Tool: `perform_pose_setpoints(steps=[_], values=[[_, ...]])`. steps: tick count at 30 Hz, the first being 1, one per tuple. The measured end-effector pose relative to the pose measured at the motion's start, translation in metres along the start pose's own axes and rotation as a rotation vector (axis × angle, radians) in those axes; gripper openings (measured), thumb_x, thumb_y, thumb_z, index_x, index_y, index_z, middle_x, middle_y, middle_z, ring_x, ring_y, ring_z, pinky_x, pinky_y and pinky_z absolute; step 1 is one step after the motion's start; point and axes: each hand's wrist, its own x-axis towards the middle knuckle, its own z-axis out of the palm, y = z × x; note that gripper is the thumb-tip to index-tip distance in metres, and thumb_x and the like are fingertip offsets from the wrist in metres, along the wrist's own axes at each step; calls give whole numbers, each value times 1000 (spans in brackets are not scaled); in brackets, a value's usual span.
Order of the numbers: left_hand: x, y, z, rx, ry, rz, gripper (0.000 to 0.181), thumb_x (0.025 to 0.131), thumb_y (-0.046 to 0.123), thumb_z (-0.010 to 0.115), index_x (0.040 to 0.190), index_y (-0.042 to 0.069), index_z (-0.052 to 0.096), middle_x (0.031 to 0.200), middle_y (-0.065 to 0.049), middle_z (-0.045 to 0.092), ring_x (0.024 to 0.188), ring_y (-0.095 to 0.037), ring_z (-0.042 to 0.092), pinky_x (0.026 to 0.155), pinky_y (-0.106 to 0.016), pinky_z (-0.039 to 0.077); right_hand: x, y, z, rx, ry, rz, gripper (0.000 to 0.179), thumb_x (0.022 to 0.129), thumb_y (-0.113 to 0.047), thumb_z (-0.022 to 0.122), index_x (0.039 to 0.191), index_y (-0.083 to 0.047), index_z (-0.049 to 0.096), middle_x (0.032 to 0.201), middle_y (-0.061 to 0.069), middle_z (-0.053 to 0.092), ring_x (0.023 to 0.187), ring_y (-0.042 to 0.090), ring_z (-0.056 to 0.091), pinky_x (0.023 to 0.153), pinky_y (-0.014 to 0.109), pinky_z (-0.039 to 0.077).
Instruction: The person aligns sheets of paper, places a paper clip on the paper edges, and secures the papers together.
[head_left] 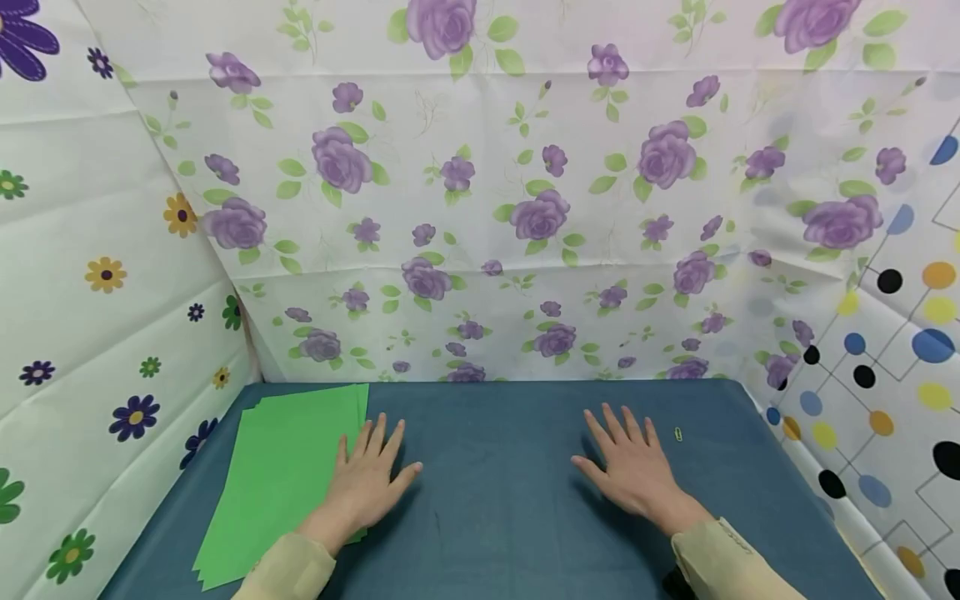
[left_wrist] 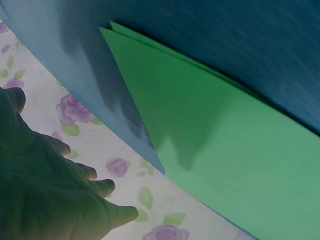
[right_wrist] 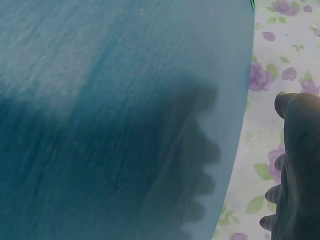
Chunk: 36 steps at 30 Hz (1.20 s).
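My left hand (head_left: 365, 483) hovers palm down with fingers spread, overlapping the right edge of a stack of green paper sheets (head_left: 281, 475) in the head view. The sheets lie slightly fanned on the table's left side, and the left wrist view shows a corner of the green paper (left_wrist: 200, 115) with the hand's shadow on it. On the other side, my right hand (head_left: 633, 467) is also spread, palm down, over the blue tabletop, casting a shadow below it. A small yellow paper clip (head_left: 678, 434) lies just right of its fingers. Neither hand holds anything.
A dark blue cloth (head_left: 495, 467) covers the table. Behind it hangs a white curtain with purple roses (head_left: 540, 215). Flower-print fabric (head_left: 105, 275) stands at the left, dotted fabric (head_left: 881, 422) at the right.
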Motion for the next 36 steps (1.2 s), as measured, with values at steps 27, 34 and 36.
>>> perform_pose_setpoints(steps=[27, 34, 36], values=[[-13, -33, -14, 9, -1, -57, 83, 104, 64, 43, 165, 11, 22, 168, -25, 10, 151, -50, 10, 113, -77, 2, 11, -29, 1, -7, -26, -69, 87, 99, -75, 37, 164, -19, 28, 168, 16, 20, 152, 46, 15, 119, 70, 9], [-15, -35, -16, -9, 26, -46, 82, 104, 59, 48, 164, 9, 25, 168, -25, 9, 151, -50, 11, 113, -76, 2, 13, -29, 5, -5, -19, -78, 87, 98, -77, 37, 164, -21, 27, 168, 15, 19, 153, 45, 12, 119, 68, 6], [-17, -36, -16, -6, 14, -51, 81, 104, 58, 49, 164, 9, 24, 168, -25, 9, 151, -50, 10, 113, -77, 2, 13, -31, 5, -5, -28, -82, 87, 98, -77, 37, 165, -21, 26, 169, 15, 18, 154, 44, 11, 120, 68, 5]])
